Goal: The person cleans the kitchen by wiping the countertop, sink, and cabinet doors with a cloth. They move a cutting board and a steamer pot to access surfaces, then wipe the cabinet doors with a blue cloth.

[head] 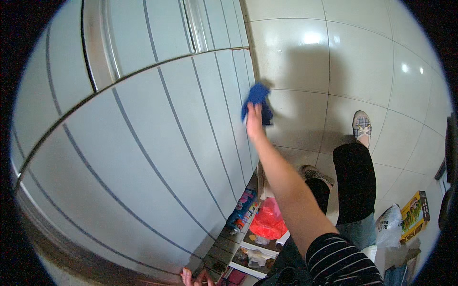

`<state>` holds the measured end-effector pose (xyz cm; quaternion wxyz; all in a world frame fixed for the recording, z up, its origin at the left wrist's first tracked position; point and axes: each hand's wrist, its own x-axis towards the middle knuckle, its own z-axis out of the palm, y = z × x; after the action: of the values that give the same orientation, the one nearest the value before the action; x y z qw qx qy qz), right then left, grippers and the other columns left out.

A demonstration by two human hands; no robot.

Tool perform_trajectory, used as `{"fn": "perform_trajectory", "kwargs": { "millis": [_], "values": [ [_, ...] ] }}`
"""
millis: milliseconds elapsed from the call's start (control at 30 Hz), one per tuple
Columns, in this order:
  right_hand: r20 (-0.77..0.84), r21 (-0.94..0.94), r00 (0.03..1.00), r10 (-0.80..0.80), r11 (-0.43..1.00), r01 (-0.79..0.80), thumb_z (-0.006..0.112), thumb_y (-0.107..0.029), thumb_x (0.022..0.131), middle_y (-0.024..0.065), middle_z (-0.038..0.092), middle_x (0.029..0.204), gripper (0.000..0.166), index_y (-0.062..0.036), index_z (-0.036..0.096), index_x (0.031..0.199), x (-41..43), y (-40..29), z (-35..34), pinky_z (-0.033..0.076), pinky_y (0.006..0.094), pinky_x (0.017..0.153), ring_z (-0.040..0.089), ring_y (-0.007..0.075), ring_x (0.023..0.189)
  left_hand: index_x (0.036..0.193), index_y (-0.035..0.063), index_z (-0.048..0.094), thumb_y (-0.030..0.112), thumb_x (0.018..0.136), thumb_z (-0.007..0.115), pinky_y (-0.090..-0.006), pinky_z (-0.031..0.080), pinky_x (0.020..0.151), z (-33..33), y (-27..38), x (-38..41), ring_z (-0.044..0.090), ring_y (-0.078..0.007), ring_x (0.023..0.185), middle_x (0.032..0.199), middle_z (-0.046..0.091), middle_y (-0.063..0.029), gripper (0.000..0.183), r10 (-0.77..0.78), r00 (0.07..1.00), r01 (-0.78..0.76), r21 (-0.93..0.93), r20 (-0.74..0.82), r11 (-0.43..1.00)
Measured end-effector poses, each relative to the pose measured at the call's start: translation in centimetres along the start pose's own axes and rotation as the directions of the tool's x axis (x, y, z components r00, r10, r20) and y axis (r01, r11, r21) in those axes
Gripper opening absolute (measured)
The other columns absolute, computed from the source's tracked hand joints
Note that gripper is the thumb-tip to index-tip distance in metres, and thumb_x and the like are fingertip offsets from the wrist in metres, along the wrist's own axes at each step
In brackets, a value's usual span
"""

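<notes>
My right hand (254,121) presses a blue cloth (258,98) against the lower right edge of a pale cabinet door (171,136) with dark grooves, close above the tiled floor. At the bottom of the view, the fingers of my left hand (195,278) rest at the door's near edge. The rest of that hand is cut off by the picture's rim.
Under the door lies a blue bottle (241,211). Beside it are a red plastic bag (268,220) and open drawers or shelves (259,248) with small bags. A white plastic bag (389,227) and a yellow box (413,216) stand at right, past my legs and shoes.
</notes>
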<state>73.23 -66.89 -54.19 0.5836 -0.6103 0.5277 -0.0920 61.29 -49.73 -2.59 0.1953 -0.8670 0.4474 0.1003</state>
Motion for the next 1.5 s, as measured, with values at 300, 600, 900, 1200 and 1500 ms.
{"fn": "perform_trajectory", "kwargs": {
  "millis": [300, 600, 900, 1200, 1500],
  "values": [
    [0.166, 0.494, 0.909, 0.382, 0.765, -0.412, 0.034, -0.041, 0.084, 0.0153, 0.019, 0.137, 0.051, -0.0095, 0.034, 0.125, -5.6, -6.1, -2.9, 0.015, 0.0486, 0.1, 0.018, 0.0375, 0.124, 0.087, 0.0056, 0.06, 0.025, 0.072, 0.056, -0.0533, 0.021, 0.097, -0.6, 0.7, 0.1, 0.036, -0.0388, 0.114, 0.123, 0.038, -0.0212, 0.025, -0.112, 0.992, 0.119, -0.155, 0.056, 0.981],
    [-0.051, 0.42, 0.963, -0.264, 0.87, 0.26, 0.04, -0.033, 0.083, 0.0243, 0.016, 0.135, 0.055, 0.0007, 0.031, 0.125, -10.1, -21.7, -11.2, 0.009, 0.0577, 0.097, 0.007, 0.0366, 0.127, 0.078, 0.0057, 0.062, 0.0, 0.06, 0.063, -0.0414, 0.038, 0.088, 0.3, 1.3, 3.2, 0.053, -0.0295, 0.098, 0.104, 0.054, -0.014, 0.019, 0.029, 0.988, -0.072, -0.288, -0.153, 0.955],
    [-0.153, 0.347, 0.612, -0.776, 0.537, 0.769, 0.044, -0.029, 0.071, 0.0116, 0.025, 0.135, 0.047, -0.0128, 0.048, 0.115, -14.3, -34.3, -18.2, 0.006, 0.0662, 0.09, 0.011, 0.0411, 0.126, 0.072, 0.0067, 0.061, -0.003, 0.054, 0.056, -0.0398, 0.044, 0.081, -0.5, 2.7, 5.0, 0.057, -0.0254, 0.085, 0.089, 0.059, -0.0086, 0.021, -0.03, 0.993, -0.033, -0.503, -0.118, 0.864],
    [-0.272, 0.344, 0.768, -0.58, 0.687, 0.641, 0.03, -0.038, 0.084, 0.0164, 0.03, 0.131, 0.047, -0.0061, 0.044, 0.116, -1.3, -39.0, -19.1, 0.006, 0.0605, 0.095, 0.013, 0.0363, 0.126, 0.093, 0.0022, 0.057, -0.001, 0.064, 0.058, -0.0344, 0.043, 0.08, -3.6, 6.0, 7.1, 0.055, -0.0279, 0.089, 0.096, 0.058, -0.0129, 0.029, -0.411, 0.909, 0.372, -0.564, 0.064, 0.737],
    [-0.186, 0.316, 0.894, -0.408, 0.837, 0.448, 0.037, -0.02, 0.079, 0.0169, 0.026, 0.132, 0.045, -0.0057, 0.037, 0.122, 2.3, -36.0, -18.1, 0.007, 0.0574, 0.097, 0.013, 0.0345, 0.127, 0.093, 0.0035, 0.058, 0.003, 0.066, 0.06, -0.0343, 0.043, 0.08, -9.9, 8.7, 12.2, 0.055, -0.0281, 0.09, 0.098, 0.058, -0.0142, 0.027, -0.425, 0.889, 0.429, -0.627, 0.168, 0.65]
  ]
}}
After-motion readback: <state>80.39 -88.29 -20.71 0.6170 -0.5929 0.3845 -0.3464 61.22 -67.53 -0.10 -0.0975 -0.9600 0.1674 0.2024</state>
